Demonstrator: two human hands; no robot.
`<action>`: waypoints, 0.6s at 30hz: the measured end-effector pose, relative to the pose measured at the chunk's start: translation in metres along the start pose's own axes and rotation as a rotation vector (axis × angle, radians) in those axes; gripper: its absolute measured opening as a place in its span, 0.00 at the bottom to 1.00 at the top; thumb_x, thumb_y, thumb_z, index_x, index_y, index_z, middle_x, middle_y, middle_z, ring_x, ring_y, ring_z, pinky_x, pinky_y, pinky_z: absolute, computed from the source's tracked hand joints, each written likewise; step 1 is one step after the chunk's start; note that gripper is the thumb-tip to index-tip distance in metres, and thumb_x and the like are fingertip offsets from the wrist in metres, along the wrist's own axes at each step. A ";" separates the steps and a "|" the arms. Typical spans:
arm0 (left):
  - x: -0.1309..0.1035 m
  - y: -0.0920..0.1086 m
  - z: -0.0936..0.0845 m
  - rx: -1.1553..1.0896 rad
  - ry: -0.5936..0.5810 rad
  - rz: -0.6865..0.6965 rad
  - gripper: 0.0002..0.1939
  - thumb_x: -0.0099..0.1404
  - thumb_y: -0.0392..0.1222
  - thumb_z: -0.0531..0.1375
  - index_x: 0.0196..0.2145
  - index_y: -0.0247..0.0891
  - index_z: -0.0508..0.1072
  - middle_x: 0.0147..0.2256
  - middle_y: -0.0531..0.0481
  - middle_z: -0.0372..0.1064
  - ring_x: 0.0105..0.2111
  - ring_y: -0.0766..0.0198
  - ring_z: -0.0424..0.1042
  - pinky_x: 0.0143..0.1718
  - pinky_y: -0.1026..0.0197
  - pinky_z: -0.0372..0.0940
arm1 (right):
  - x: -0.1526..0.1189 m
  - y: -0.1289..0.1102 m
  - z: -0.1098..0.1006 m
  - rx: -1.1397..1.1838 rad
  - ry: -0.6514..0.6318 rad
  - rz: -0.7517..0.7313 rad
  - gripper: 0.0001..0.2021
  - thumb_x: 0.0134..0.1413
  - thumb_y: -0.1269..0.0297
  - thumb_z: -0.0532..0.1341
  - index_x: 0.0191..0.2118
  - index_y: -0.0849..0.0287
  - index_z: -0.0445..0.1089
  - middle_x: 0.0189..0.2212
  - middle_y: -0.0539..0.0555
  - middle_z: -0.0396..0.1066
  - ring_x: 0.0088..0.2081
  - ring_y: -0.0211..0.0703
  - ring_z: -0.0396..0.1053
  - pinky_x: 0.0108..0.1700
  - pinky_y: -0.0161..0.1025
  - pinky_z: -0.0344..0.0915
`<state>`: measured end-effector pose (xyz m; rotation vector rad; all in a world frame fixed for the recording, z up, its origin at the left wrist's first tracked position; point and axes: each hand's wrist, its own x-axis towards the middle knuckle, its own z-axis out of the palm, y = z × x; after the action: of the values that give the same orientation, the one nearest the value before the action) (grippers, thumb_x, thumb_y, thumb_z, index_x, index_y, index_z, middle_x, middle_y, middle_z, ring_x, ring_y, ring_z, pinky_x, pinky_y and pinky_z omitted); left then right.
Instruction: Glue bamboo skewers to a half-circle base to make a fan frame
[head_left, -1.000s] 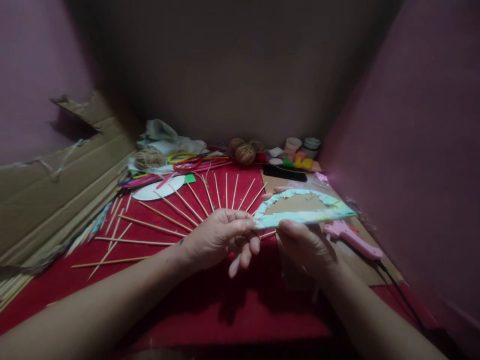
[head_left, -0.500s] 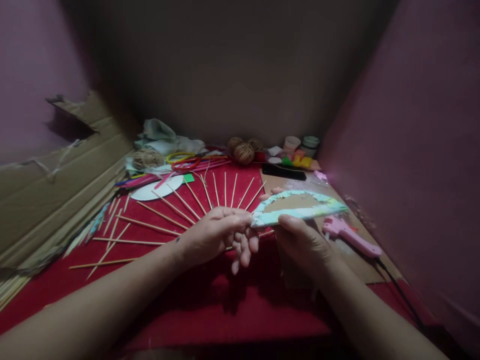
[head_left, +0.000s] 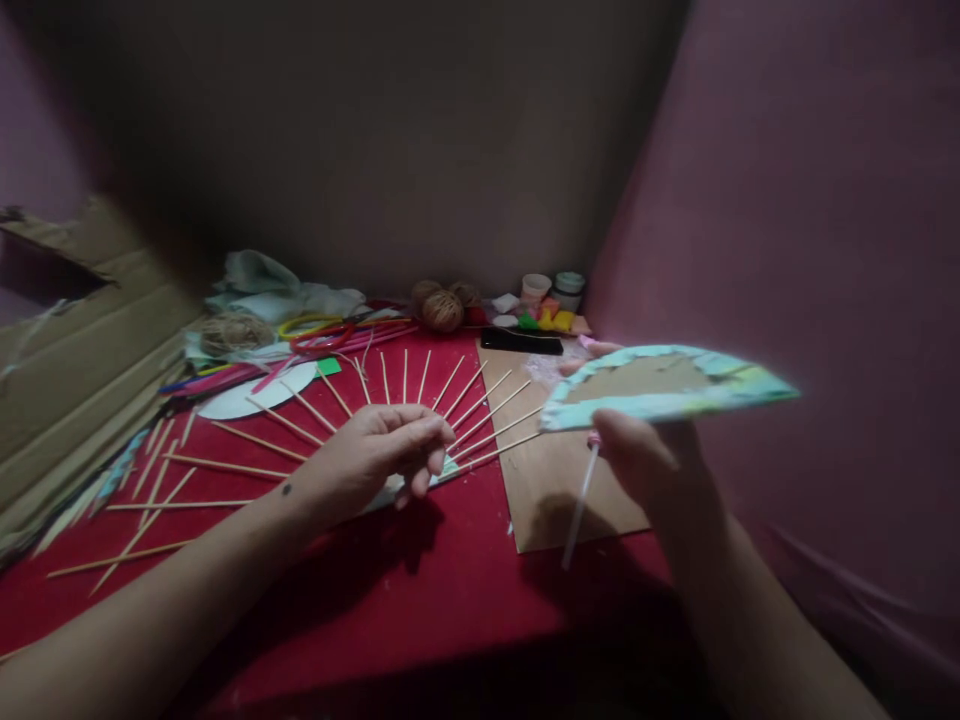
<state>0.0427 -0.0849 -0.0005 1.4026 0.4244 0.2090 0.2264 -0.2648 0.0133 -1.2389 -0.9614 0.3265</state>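
Note:
My right hand grips a half-round cardboard piece, thumb on the near edge and fingers behind. Pale teal cloth with yellow-green patches wraps its rim, and bare brown card shows in the middle. My left hand hovers apart from it, thumb and index finger pinched; whatever they hold, if anything, is hidden. Under the left hand, thin wooden sticks fan out from a partly covered pale base on the red cloth. Below my right thumb a clear glue stick juts from a pink end, the rest hidden.
A cardboard sheet lies at the right, with a black phone-like slab behind it. Twine balls, scissors, a white oval and small cups line the back. Folded cardboard stands left.
My right hand has carried the cloth-edged piece rightward, away from my left hand, which was at its left tip. The view has turned right. The pink glue gun is now mostly hidden.

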 end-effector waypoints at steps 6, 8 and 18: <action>-0.004 0.002 0.048 0.117 -0.161 -0.114 0.08 0.60 0.40 0.60 0.36 0.35 0.69 0.28 0.48 0.71 0.25 0.66 0.71 0.23 0.67 0.65 | -0.019 0.011 -0.080 -0.016 0.218 0.305 0.16 0.47 0.58 0.67 0.43 0.56 0.71 0.38 0.54 0.74 0.37 0.49 0.73 0.43 0.48 0.70; -0.009 -0.002 0.079 0.084 -0.219 -0.159 0.06 0.59 0.37 0.59 0.36 0.34 0.69 0.28 0.48 0.72 0.25 0.65 0.72 0.25 0.65 0.65 | -0.027 0.018 -0.092 -0.005 0.228 0.325 0.14 0.45 0.60 0.68 0.39 0.56 0.72 0.34 0.52 0.74 0.37 0.49 0.73 0.44 0.48 0.68; 0.014 -0.046 0.200 -0.239 0.179 -0.111 0.18 0.56 0.27 0.58 0.45 0.37 0.71 0.46 0.41 0.72 0.49 0.56 0.70 0.50 0.59 0.62 | -0.051 0.020 -0.092 0.430 0.173 0.402 0.15 0.43 0.57 0.66 0.39 0.55 0.73 0.31 0.51 0.77 0.33 0.46 0.73 0.38 0.44 0.70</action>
<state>0.1322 -0.2683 -0.0259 1.1266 0.6032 0.2866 0.2722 -0.3520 -0.0280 -1.0336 -0.4538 0.6911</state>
